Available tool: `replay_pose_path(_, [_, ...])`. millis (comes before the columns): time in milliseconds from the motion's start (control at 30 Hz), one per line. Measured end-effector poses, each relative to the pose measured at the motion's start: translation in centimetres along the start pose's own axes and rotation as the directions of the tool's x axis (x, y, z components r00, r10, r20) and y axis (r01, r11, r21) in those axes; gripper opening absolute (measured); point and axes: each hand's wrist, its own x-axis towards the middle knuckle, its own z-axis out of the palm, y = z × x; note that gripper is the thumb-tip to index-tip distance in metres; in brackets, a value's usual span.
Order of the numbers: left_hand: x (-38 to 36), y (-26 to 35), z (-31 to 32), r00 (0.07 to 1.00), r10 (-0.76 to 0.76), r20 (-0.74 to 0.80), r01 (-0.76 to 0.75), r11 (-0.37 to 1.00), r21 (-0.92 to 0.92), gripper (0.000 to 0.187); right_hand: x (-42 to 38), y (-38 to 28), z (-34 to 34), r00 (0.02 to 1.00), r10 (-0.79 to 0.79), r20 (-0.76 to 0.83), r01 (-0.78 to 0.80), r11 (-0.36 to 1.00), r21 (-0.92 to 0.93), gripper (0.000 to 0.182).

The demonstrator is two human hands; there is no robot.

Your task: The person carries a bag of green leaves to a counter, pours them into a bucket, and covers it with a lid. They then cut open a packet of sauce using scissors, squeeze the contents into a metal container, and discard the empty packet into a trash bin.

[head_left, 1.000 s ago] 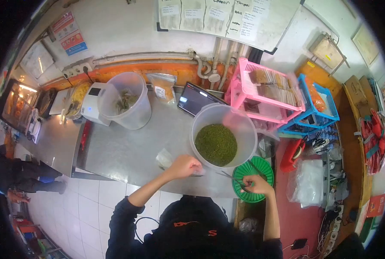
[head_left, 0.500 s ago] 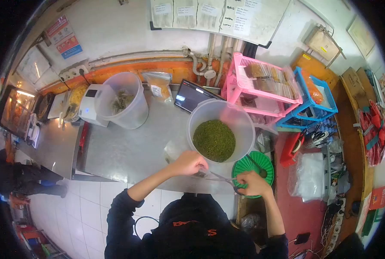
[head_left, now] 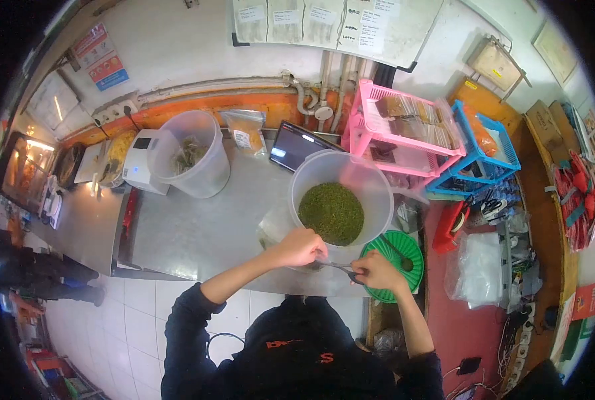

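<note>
My left hand [head_left: 302,247] is closed in a pinch on a clear plastic bag [head_left: 269,230] at the front of the steel table. Some dark stuff shows in the bag just below the fingers. In my right hand [head_left: 379,272] is a pair of scissors [head_left: 337,266], its blades pointing left at the bag's edge, close to my left fingers. Whether the blades touch the plastic is hard to see. Just behind both hands stands a translucent tub [head_left: 371,200] holding chopped green herbs [head_left: 331,213].
A green round basket [head_left: 407,263] with a dark-handled utensil sits right of my right hand. Farther back are a tablet [head_left: 299,145], another translucent tub [head_left: 207,180], a pouch of orange powder [head_left: 245,131] and pink shelves [head_left: 411,160]. Another person [head_left: 44,277] stands far left.
My right hand has moved left, bringing the scissors closer to my left hand. Their blades, spread apart before, now look nearly together. The left hand stays at the bag with a slight shift.
</note>
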Motion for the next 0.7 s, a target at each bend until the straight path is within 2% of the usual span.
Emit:
replay_pose_path(67, [0.0,-0.1,0.1,0.998,0.034,-0.055,-0.034,0.999,0.001,0.018,0.0,-0.2,0.3,0.986,-0.119,-0.116,0.102,0.985,-0.142,0.024])
replay_pose_path(100, [0.1,-0.2,0.2,0.997,0.042,-0.060,-0.042,0.999,0.007,0.019,0.1,-0.4,0.5,0.986,-0.120,-0.116,0.103,0.984,-0.142,0.024])
replay_pose_path(167, [0.2,-0.3,0.3,0.996,0.051,-0.068,-0.051,0.999,0.013,0.019,0.5,-1.6,0.7,0.982,-0.030,-0.187,0.009,0.993,-0.114,0.023])
replay_pose_path(267, [0.1,-0.3,0.5,0.996,0.063,-0.068,-0.062,0.998,0.012,0.016,1.7,-3.0,1.6,0.955,-0.122,-0.270,0.086,0.987,-0.138,0.028])
replay_pose_path(400, [-0.3,-0.3,0.6,0.997,0.049,-0.059,-0.048,0.999,0.012,0.013,3.4,-3.4,3.1,0.967,-0.074,-0.244,0.058,0.996,-0.072,0.027])
replay_pose_path(467, [-0.6,-0.2,0.5,0.996,0.048,-0.078,-0.048,0.999,0.003,0.013,4.2,-5.0,3.4,0.957,0.009,-0.290,0.007,0.999,0.053,0.029])
replay_pose_path(500, [-0.6,-0.1,0.4,0.998,0.021,-0.059,-0.021,1.000,0.000,0.013,4.8,-5.0,3.9,0.958,0.004,-0.287,0.012,0.999,0.053,0.029])
replay_pose_path(567, [-0.9,0.4,-0.3,0.999,-0.009,-0.043,0.009,1.000,-0.002,0.013,6.2,-4.6,5.1,0.951,-0.129,-0.281,0.119,0.991,-0.054,0.027])
replay_pose_path(600, [-1.1,0.6,-0.6,0.999,-0.027,-0.046,0.028,1.000,0.012,0.013,6.7,-4.3,5.7,0.951,-0.132,-0.278,0.121,0.991,-0.055,0.027])
replay_pose_path(667, [-1.4,0.7,-1.1,0.998,-0.045,-0.048,0.046,0.999,0.026,0.014,7.3,-4.9,6.1,0.962,-0.012,-0.272,0.018,1.000,0.022,0.022])
replay_pose_path(700, [-1.5,0.6,-1.4,0.998,-0.037,-0.056,0.034,0.998,-0.046,0.013,7.6,-5.2,6.4,0.962,-0.012,-0.272,0.018,1.000,0.022,0.022])
